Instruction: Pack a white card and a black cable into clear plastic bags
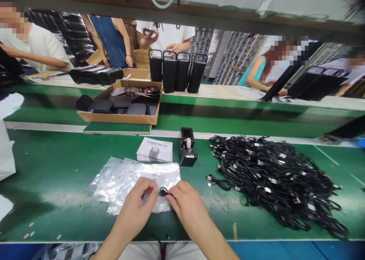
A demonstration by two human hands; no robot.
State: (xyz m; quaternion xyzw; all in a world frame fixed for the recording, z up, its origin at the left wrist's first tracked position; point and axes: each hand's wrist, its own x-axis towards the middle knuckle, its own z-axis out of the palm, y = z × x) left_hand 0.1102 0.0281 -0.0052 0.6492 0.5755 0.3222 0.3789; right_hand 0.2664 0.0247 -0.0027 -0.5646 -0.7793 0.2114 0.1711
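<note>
My left hand (pixel 141 201) rests on a clear plastic bag (pixel 168 176) that has a printed booklet inside, its fingers curled and pinching the bag's near edge. Just to its right, my right hand (pixel 182 199) pinches a small coiled black cable (pixel 163 192) at the bag's opening. More clear bags (pixel 111 178) lie spread to the left. A single bundled black cable (pixel 219 182) lies on the green table (pixel 57 168) to the right of my hands.
A big heap of black cables (pixel 273 176) fills the right side. A black tape dispenser (pixel 187 147) and a stack of booklets (pixel 154 150) stand behind the bags. Farther back are a cardboard tray of dark parts (pixel 119 117), tall black speakers (pixel 176 73) and several people.
</note>
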